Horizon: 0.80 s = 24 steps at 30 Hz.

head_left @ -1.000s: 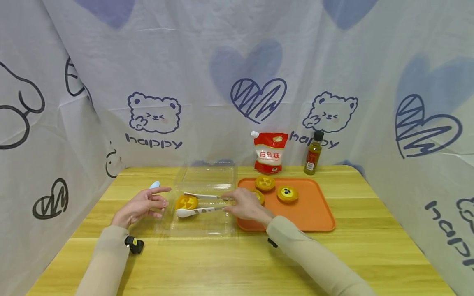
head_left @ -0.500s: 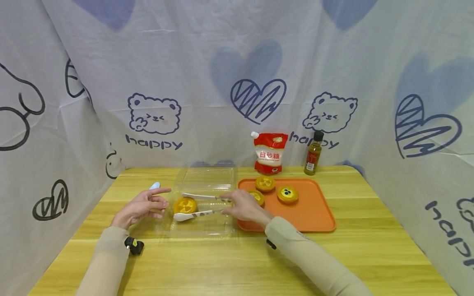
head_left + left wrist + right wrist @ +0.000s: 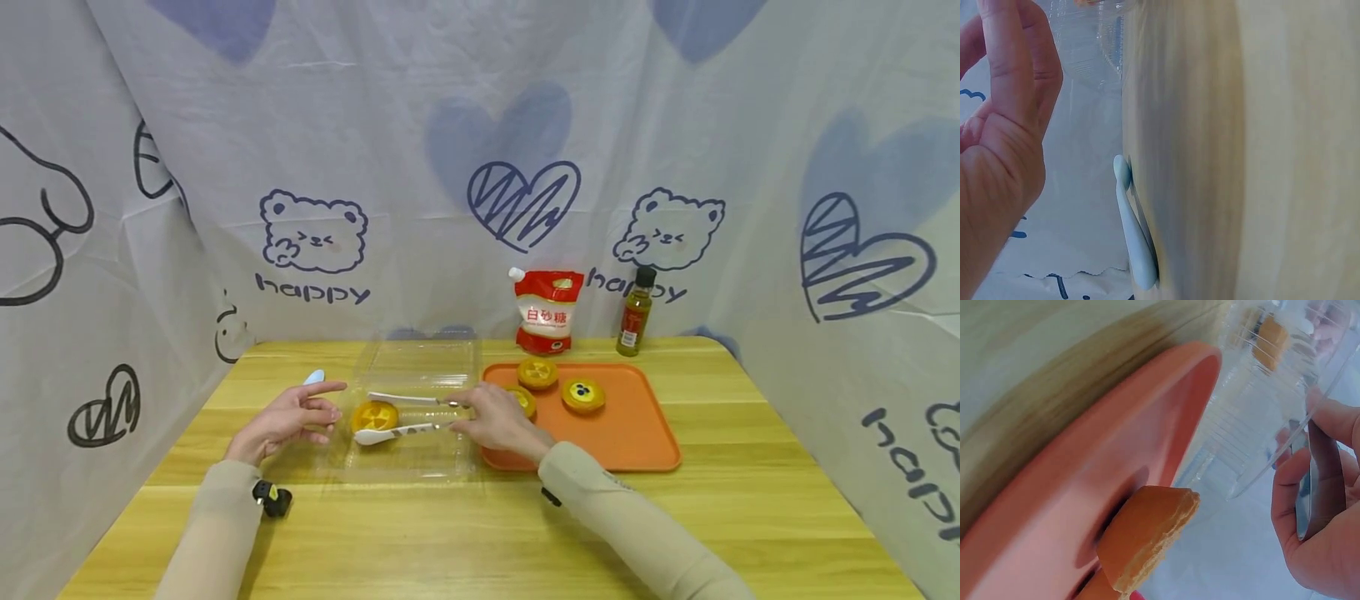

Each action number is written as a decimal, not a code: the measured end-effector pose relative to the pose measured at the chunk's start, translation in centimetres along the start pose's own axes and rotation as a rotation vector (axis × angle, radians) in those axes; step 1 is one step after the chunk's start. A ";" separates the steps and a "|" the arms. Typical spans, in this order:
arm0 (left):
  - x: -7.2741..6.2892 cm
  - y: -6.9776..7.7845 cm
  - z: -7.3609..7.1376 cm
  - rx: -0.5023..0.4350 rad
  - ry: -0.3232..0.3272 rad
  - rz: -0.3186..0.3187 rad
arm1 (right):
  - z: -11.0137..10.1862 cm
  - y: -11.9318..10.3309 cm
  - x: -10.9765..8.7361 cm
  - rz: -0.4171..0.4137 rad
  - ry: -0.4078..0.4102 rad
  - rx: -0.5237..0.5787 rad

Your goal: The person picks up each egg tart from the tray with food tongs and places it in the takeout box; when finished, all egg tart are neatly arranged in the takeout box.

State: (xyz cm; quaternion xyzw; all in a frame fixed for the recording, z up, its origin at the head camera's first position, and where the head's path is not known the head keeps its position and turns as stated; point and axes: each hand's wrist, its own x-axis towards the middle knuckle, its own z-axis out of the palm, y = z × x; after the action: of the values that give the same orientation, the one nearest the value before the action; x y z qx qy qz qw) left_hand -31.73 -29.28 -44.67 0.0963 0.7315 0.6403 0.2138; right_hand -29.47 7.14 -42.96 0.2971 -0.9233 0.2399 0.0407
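Grips tongs (image 3: 405, 431) between thumb and curled fingers of right hand (image 3: 498, 421). Holds left hand (image 3: 288, 421) released, fingers loosely spread, beside left edge of clear box (image 3: 408, 464); cannot confirm contact. Noted past right fingertips, inside box: tart (image 3: 378, 415), lying between tong ends; cannot tell whether touched by them. Found just beyond left fingers, on table (image 3: 450, 533): blue utensil (image 3: 1136, 231). Found right of right fingers: orange tray (image 3: 622, 433) with three more tarts (image 3: 583, 395), one partly hidden by right hand. Seen farther beyond right fingers, behind tray: red bag (image 3: 543, 315), upright; to its right, bottle (image 3: 634, 318), upright. Recorded farthest from fingers: printed curtain (image 3: 420, 50).
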 end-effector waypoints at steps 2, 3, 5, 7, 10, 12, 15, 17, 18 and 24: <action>-0.1 0.0 0.0 -0.003 0.003 0.000 | 0.2 0.0 0.0 -0.001 0.014 -0.005; -0.1 0.0 0.0 -0.006 0.005 -0.001 | 0.2 0.0 0.0 -0.002 0.020 -0.007; -0.2 0.0 0.0 -0.009 0.005 -0.001 | 0.4 0.0 0.0 0.002 0.028 -0.013; -0.2 0.0 0.0 -0.011 0.006 -0.002 | 0.6 0.1 0.0 0.010 0.031 -0.014; -0.1 -0.1 0.0 -0.010 0.002 0.002 | 0.7 0.1 0.1 0.027 0.026 -0.007; -0.1 -0.1 -0.1 -0.011 0.004 0.003 | 0.7 0.2 0.1 0.034 0.025 -0.006; 0.1 -0.2 -0.2 -0.009 0.008 0.003 | 0.7 0.2 0.1 0.032 0.027 0.007; 0.1 -0.2 -0.3 -0.007 0.010 0.003 | 0.6 0.2 0.1 0.027 0.030 0.018; 0.1 -0.2 -0.3 -0.005 0.010 0.003 | 0.6 0.2 0.0 0.027 0.029 0.029; 0.0 -0.2 -0.3 -0.005 0.010 -0.004 | 0.4 0.3 -0.1 0.021 0.022 0.050</action>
State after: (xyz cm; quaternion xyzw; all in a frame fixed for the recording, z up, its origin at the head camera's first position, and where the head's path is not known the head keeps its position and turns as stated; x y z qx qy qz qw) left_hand -31.81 -29.61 -44.87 0.0909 0.7312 0.6420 0.2117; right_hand -29.55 7.25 -43.47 0.2855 -0.9196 0.2667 0.0408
